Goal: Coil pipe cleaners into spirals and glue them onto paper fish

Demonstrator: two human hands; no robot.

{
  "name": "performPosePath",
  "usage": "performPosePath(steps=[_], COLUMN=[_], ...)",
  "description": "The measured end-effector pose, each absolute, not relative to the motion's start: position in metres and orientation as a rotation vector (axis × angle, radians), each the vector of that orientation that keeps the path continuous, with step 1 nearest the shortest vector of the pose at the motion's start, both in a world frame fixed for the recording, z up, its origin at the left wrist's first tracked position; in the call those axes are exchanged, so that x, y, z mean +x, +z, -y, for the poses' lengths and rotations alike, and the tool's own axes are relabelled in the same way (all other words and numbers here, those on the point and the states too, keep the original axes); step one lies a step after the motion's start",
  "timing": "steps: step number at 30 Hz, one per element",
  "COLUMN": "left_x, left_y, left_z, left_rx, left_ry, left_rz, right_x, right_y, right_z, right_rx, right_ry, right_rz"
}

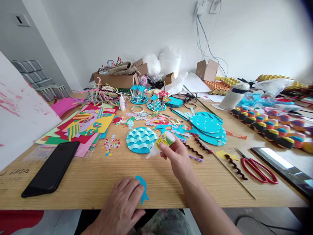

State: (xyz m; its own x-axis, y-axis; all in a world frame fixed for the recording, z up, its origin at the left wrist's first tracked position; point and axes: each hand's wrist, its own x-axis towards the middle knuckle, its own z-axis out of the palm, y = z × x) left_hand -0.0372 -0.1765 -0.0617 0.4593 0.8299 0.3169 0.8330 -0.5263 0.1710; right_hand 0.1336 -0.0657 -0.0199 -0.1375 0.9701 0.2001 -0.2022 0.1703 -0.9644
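Observation:
My right hand (178, 156) is wrapped round a glue bottle (168, 138), tilted so its nozzle points down and left above the table. At the table's front edge my left hand (127, 197) lies with its fingers together over a blue paper cutout (143, 190) that has a forked tail. Part of that cutout is hidden under the fingers. Just behind the bottle's nozzle lies a blue paper disc (140, 139) with wavy pale strips across it. Small coloured paper bits (111, 145) are scattered to the disc's left.
On the left lie a black phone (52, 168) and stacked coloured paper (85, 127). To the right are blue paper shapes (207, 125), a thin stick (232, 174), red-handled scissors (259, 169) and a dark tablet (281, 166). A cardboard box (114, 81) stands at the back.

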Motion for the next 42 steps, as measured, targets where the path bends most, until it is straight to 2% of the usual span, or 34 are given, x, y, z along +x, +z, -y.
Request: performPosePath(steps=[12, 19, 21, 23, 26, 29, 32, 36, 42], left_x=[-0.034, -0.052, -0.056, -0.06, -0.065, -0.069, -0.072, -0.07, -0.063], left_y=[-0.043, -0.053, -0.052, -0.047, -0.035, -0.026, -0.023, -0.022, -0.021], left_z=[0.165, 0.177, 0.177, 0.173, 0.163, 0.151, 0.143, 0.138, 0.132], left_rx=[-2.789, -2.734, -2.735, -2.745, -2.616, -2.138, -1.748, -1.703, -1.927], left_ry=[-0.432, -0.667, -0.784, -1.009, -1.538, -2.193, -2.618, -2.705, -2.544], left_rz=[1.756, 1.231, 1.167, 1.293, 1.886, 2.607, 2.921, 2.921, 2.901], right_x=[0.134, 0.134, 0.134, 0.134, 0.135, 0.135, 0.136, 0.137, 0.137], right_y=[-0.022, -0.022, -0.022, -0.022, -0.024, -0.026, -0.026, -0.026, -0.027], right_z=[0.065, 0.065, 0.065, 0.065, 0.065, 0.064, 0.063, 0.064, 0.064], right_rx=[-0.856, -0.884, -0.886, -0.882, -0.878, -0.879, -0.876, -0.884, -0.878], right_ry=[1.259, 1.244, 1.244, 1.25, 1.255, 1.25, 1.255, 1.266, 1.275], right_rz=[1.26, 1.264, 1.264, 1.262, 1.263, 1.267, 1.275, 1.274, 1.265])
